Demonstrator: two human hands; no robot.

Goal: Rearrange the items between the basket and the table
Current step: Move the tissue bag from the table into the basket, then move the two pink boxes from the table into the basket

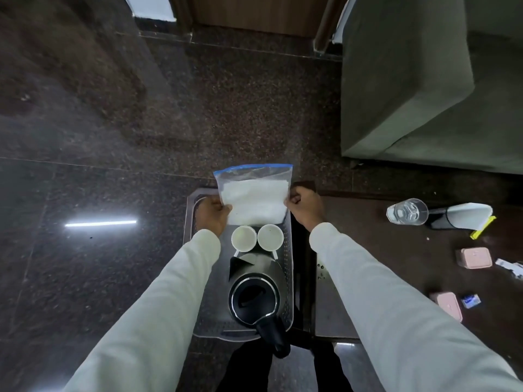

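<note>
My left hand point(212, 215) grips the left side of a clear zip bag point(254, 198) w/ white powder inside; fingers are curled on its edge. The bag stands upright over the far end of the grey basket point(287, 267). In the basket, just near side of the bag, two white cups point(257, 236) sit side by side, touching. Behind them, at the near end, is a black kettle point(254, 295), its handle over the near rim. My right hand point(304, 206) pinches the bag's right side, fingers closed on it. The dark table point(368, 250) is right of the basket; at its far right edge a glass point(407, 211), and two pink boxes point(473, 257) nearer me.
</note>
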